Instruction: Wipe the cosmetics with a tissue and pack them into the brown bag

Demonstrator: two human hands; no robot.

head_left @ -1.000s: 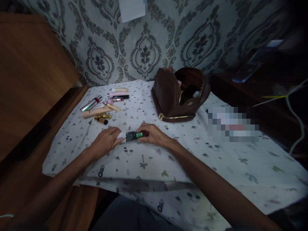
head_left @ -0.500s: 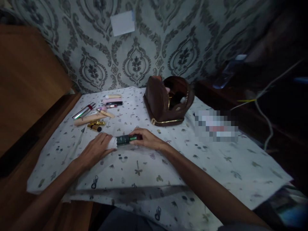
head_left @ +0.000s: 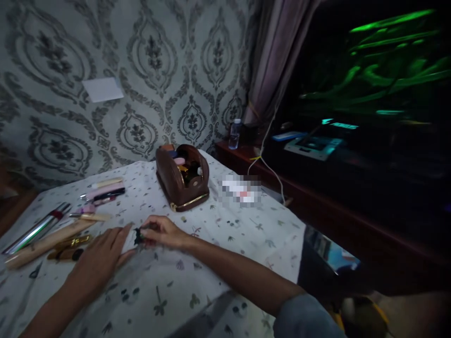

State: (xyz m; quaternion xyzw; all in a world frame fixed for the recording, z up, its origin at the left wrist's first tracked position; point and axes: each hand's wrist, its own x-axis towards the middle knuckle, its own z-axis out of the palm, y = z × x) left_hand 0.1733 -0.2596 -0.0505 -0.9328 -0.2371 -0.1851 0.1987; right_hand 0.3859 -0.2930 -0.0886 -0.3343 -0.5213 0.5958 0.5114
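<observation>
My left hand is closed around a white tissue wrapped on a small dark green tube. Only a short, blurred piece of the tube shows between my hands. At its right end, the bent fingers of my right hand pinch it. To the left of my left hand lie gold tubes, a long beige tube and a shiny silver tube. Farther back are a pink tube and a black one. Beyond my right hand stands an unzipped brown cosmetic bag with several items inside.
A patterned white cloth covers the table. A pixelated item lies right of the bag. On the dark ledge behind stand a clear bottle and a white cable. A dark glass-like case with green light is at right.
The view has swung to the right, so everything sits farther left and the lit case appears. Less of the green tube shows between my hands, which are closer together.
</observation>
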